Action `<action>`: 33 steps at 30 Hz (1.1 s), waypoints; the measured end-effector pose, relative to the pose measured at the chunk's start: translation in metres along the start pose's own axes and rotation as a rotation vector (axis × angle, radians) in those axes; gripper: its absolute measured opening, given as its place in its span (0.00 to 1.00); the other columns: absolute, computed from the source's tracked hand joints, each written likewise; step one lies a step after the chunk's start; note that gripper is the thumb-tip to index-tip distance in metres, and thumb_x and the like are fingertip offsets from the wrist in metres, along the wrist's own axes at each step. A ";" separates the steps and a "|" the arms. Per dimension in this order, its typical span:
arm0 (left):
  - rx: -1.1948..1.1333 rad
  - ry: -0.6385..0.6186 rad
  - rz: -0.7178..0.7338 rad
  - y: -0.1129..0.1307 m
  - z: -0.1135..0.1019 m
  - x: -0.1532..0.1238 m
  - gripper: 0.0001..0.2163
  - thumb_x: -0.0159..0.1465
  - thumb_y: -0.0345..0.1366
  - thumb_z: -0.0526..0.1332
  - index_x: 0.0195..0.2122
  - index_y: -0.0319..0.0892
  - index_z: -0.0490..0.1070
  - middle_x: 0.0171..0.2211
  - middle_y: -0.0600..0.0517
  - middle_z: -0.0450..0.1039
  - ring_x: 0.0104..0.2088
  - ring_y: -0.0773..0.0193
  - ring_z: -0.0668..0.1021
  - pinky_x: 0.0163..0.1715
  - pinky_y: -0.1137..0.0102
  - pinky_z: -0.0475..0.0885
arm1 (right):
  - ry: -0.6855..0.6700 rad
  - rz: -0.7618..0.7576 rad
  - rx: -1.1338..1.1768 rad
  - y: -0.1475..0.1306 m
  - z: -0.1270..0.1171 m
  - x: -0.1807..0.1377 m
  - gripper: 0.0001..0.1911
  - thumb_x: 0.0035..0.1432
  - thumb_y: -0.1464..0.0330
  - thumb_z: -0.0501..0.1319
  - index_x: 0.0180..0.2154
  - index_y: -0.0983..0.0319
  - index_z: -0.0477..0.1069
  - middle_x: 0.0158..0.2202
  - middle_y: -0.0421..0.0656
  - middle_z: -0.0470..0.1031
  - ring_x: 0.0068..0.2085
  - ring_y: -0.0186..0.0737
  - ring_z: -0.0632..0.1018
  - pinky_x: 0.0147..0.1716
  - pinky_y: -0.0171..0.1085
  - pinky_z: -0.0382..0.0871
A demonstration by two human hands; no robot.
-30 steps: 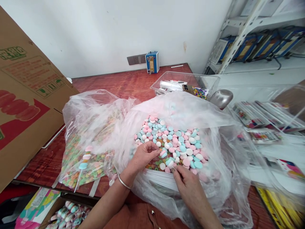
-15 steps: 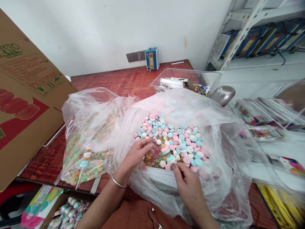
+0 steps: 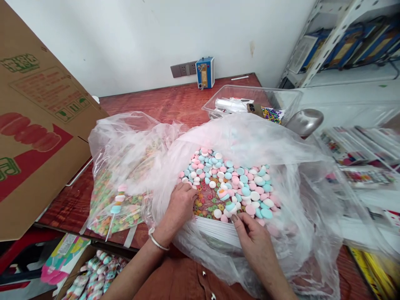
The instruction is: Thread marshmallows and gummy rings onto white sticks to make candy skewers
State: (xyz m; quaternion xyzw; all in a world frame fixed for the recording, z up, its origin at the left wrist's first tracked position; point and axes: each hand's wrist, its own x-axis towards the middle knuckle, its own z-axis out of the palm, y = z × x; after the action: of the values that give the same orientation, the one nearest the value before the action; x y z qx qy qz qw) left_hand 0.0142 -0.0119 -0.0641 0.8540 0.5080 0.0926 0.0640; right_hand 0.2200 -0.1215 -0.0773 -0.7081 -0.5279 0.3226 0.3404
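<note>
My left hand (image 3: pixel 181 203) reaches down at the left side of a heap of pink, white and pale blue candy discs (image 3: pixel 245 183), its fingers bent together and their tips hidden. At the front of the heap, my right hand (image 3: pixel 256 235) pinches thumb to finger at the lower end of a candy skewer (image 3: pixel 230 206), a short row of coloured pieces; its stick cannot be made out. Small ring-shaped cereal pieces (image 3: pixel 208 200) lie between the hands. Crumpled clear plastic (image 3: pixel 200 146) surrounds the heap. A fuller candy stick (image 3: pixel 118 202) rests on a bag of cereal rings (image 3: pixel 103 179) to the left.
A cardboard box (image 3: pixel 40 125) stands at the left. Behind the heap are a clear plastic bin (image 3: pixel 215 102), a metal scoop (image 3: pixel 304 121) and a blue device (image 3: pixel 205 73). An open box of wrapped candy (image 3: pixel 96 271) sits below the table edge. Shelving (image 3: pixel 325 54) rises at right.
My left hand has moved left and down from over the cereal rings to the heap's left edge, its fingers bending in. My right hand keeps its pinch. The view has shifted slightly.
</note>
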 end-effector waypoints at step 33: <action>-0.130 0.011 -0.023 -0.011 -0.016 -0.034 0.22 0.59 0.21 0.60 0.54 0.42 0.67 0.53 0.44 0.67 0.56 0.54 0.70 0.56 0.56 0.69 | -0.046 -0.049 -0.039 0.005 0.001 -0.002 0.22 0.64 0.54 0.49 0.27 0.60 0.69 0.24 0.41 0.74 0.26 0.39 0.74 0.26 0.33 0.63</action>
State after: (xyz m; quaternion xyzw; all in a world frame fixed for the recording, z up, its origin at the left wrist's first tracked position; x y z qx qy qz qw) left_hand -0.0148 -0.0358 -0.0539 0.8417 0.5109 0.1295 0.1176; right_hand 0.2213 -0.1240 -0.0821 -0.6938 -0.5589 0.3202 0.3220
